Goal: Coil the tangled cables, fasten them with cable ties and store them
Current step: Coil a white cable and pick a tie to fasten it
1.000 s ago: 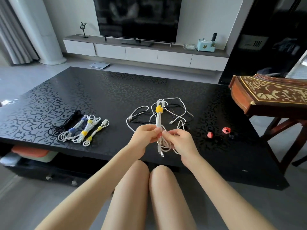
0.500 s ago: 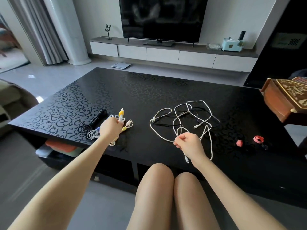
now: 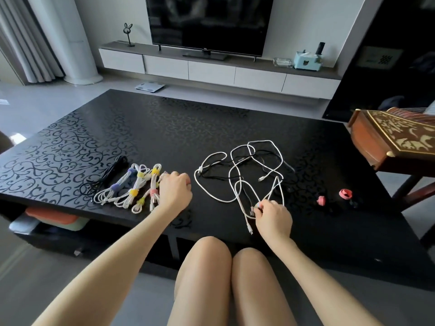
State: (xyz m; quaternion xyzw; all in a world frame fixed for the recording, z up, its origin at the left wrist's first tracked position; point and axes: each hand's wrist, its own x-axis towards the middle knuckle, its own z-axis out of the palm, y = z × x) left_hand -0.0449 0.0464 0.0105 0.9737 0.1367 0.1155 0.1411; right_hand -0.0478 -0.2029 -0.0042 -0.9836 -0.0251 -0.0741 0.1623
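Right hand (image 3: 273, 217) is pinching white cable (image 3: 248, 225), tangle (image 3: 244, 160) at its 12 o'clock. Left hand (image 3: 175, 192) is sitting just beside tied bundles (image 3: 131, 189), at its 9 o'clock.

Single head-worn wide-angle view, forward and down, close over the black table (image 3: 164, 128).

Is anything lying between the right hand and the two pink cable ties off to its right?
Nothing visible. Between the right hand, whose fingers pinch a white cable, and the pink cable ties there is only bare table.
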